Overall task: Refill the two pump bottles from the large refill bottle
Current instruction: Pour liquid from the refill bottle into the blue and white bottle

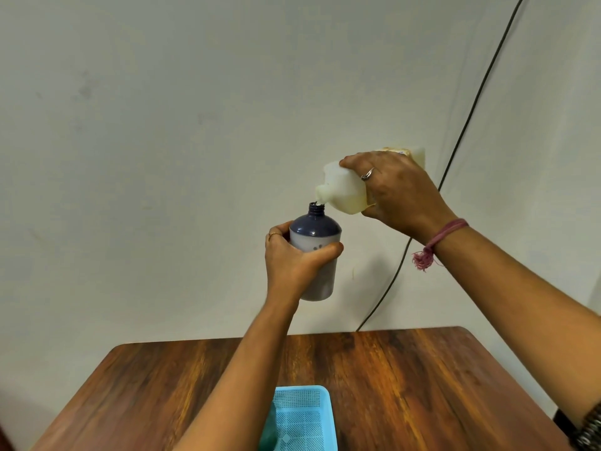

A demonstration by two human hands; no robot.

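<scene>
Fingers wrap the pump bottle; right hand tips refill bottle.

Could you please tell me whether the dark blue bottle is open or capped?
Open: the dark blue plastic bottle shows a bare threaded neck, with the tilted cream refill bottle's spout at it.

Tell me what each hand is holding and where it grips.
The left hand grips the dark-shouldered pump bottle around its middle, pump off. The right hand holds the tilted white refill bottle around its body, behind the spout.
</scene>
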